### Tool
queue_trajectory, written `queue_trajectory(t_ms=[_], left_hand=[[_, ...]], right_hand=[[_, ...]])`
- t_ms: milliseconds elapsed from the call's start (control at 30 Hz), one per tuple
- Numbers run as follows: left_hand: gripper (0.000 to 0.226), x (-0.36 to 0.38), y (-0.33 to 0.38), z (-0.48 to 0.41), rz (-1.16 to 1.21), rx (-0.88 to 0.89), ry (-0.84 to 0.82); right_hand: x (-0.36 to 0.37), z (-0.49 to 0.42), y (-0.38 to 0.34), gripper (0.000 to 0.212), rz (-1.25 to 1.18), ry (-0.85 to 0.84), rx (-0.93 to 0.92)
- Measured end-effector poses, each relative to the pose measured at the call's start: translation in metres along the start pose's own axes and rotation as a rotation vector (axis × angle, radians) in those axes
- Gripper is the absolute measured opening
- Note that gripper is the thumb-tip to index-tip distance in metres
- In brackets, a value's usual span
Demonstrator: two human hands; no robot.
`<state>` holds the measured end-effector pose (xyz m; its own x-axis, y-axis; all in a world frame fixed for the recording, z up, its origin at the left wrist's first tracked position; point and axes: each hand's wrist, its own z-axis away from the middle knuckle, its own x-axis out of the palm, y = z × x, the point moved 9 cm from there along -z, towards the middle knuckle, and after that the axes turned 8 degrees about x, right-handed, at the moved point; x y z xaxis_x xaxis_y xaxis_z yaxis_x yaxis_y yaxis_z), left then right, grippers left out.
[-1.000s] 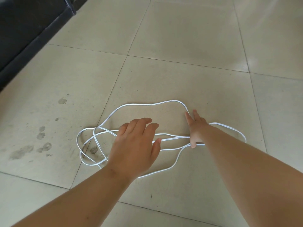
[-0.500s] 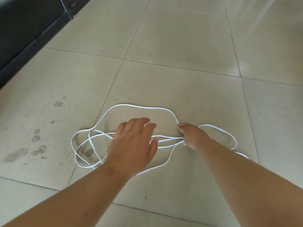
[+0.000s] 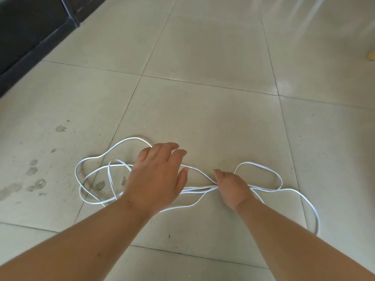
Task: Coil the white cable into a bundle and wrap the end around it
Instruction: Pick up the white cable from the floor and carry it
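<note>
Several strands of the white cable [image 3: 194, 188] are pinched by the closed right hand [image 3: 231, 187]; the open left hand [image 3: 156, 179] is spread above loops sprawled on the tiled floor [image 3: 203, 110].

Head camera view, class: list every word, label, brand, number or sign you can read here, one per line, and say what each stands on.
None: no readable text in this view.
The white cable shows no print or label.
The floor tiles bear only stains and grout lines.
The dark furniture edge is unmarked.
The yellow scrap at the right edge is too cut off to tell.
</note>
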<state>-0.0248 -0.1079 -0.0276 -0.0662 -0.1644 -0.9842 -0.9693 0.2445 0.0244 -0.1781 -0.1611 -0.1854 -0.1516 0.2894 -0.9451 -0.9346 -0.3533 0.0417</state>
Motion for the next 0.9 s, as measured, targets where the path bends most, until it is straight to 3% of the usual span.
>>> queue_trajectory(t_ms=[67,300,433,533,633,733,900], left_hand=[[0.041,-0.002,0.002,0.0,0.013,0.006,0.004],[0.042,-0.005,-0.003,0.003,0.005,-0.004,-0.008],[0.042,-0.003,-0.005,0.004,0.01,-0.02,-0.018],[0.042,-0.001,-0.007,0.004,0.009,-0.022,-0.022],[0.042,0.001,-0.009,0.002,0.007,-0.017,-0.028],[0.042,0.001,-0.011,0.001,0.014,-0.021,-0.02],[0.042,0.001,-0.014,0.002,0.014,-0.024,-0.016]], right_hand=[[0.005,0.004,-0.005,0.057,0.015,0.005,-0.037],[0.01,0.012,-0.018,0.054,0.079,-0.051,-0.065],[0.004,0.01,-0.029,0.033,0.183,0.027,-0.099],[-0.002,0.005,-0.039,0.031,0.242,0.078,-0.157],[-0.005,0.008,-0.051,0.017,0.274,-0.004,-0.203],[0.006,0.002,-0.054,0.031,0.287,-0.038,-0.22],[0.008,0.002,-0.056,0.031,0.197,-0.046,-0.186]])
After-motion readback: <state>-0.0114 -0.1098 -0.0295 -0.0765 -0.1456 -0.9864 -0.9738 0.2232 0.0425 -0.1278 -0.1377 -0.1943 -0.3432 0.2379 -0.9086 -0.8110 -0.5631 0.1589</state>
